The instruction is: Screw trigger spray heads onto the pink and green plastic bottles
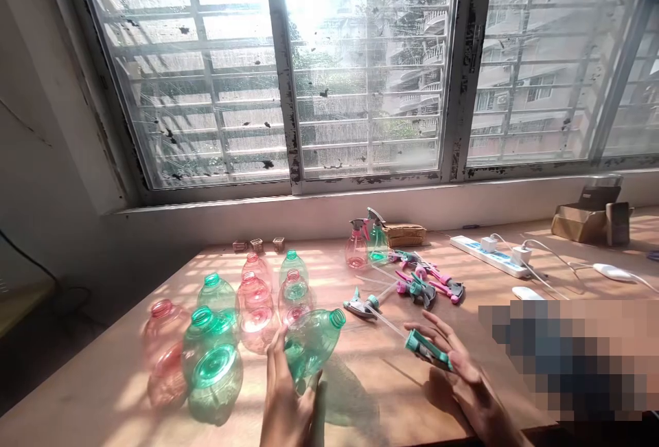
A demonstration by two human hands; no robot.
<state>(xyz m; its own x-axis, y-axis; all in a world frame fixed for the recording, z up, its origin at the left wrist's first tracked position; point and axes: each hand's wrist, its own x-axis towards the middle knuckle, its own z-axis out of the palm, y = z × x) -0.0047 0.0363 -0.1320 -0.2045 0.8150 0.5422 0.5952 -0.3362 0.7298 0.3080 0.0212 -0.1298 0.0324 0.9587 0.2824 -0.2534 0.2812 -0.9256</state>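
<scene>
My left hand (286, 392) grips a clear green plastic bottle (313, 345) above the wooden table (360, 392), its open neck tilted up and to the right. My right hand (460, 373) holds a teal and grey spray trigger head (428, 349), whose thin dip tube points left toward the bottle's neck. The trigger head and the bottle are apart.
Several empty green and pink bottles (221, 337) lie and stand at the left. Loose pink and teal spray heads (425, 283) sit mid-table, two assembled spray bottles (366, 244) behind them. A power strip (489, 255), cables and a cardboard box (592, 217) are at the right.
</scene>
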